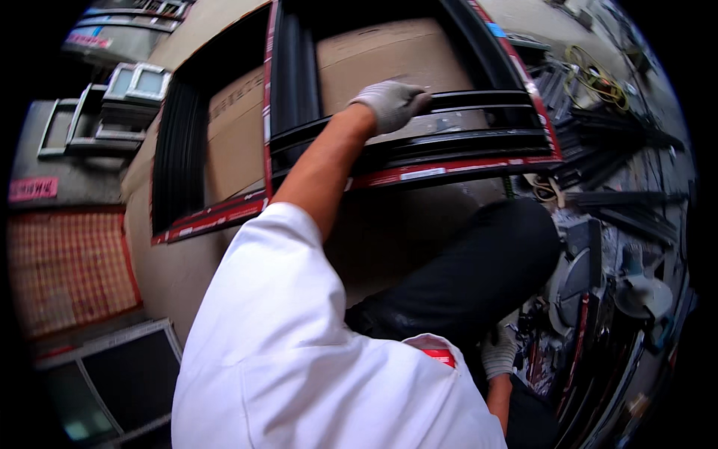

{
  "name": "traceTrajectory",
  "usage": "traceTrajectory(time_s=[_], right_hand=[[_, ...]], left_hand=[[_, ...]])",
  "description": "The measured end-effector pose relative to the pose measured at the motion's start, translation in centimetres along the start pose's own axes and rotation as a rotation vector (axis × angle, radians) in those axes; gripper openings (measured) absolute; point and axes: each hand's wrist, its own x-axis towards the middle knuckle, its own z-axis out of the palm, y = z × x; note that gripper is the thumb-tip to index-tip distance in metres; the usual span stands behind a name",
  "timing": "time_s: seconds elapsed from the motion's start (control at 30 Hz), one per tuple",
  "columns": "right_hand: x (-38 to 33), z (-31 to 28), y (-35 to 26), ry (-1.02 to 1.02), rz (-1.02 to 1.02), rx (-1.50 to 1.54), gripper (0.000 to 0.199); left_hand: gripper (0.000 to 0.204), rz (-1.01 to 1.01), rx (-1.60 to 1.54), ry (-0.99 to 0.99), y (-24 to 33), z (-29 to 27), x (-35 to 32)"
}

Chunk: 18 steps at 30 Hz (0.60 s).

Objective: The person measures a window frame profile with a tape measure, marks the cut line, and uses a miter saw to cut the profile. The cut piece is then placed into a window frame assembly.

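My left hand (390,105), in a pale grey knit glove, reaches out over a large black window frame (411,142) edged with red protective tape. Its fingers look curled closed just above the frame's near rails; motion blur hides whether anything thin is in them. Brown cardboard (389,63) shows inside the frame's opening. Low at the right, my right hand (499,353), gloved in the same way, rests by my dark trouser leg (479,262). Its fingertips are lost in shadow, and nothing held can be made out.
Black metal profiles (621,150) and a coiled yellow cable (594,78) lie to the right, above a cutting machine (576,277). Small white-edged frames (138,81) are stacked at the far left. A checked cloth (71,266) and a dark panel (127,382) lie nearer on that side.
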Motion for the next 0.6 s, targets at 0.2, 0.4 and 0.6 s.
traceTrajectory(time_s=[0.2, 0.4, 0.6], right_hand=[[0.5, -0.5, 0.5, -0.007, 0.024, 0.004, 0.032], [0.4, -0.4, 0.4, -0.004, 0.032, 0.024, 0.028], [0.7, -0.9, -0.7, -0.006, -0.002, 0.049, 0.026]], left_hand=[[0.039, 0.017, -0.009, 0.062, -1.2, 0.9, -0.2], [0.031, 0.14, 0.031, 0.152, -1.8, 2.4, 0.5], [0.031, 0.083, 0.033, 0.14, -1.9, 2.1, 0.5]])
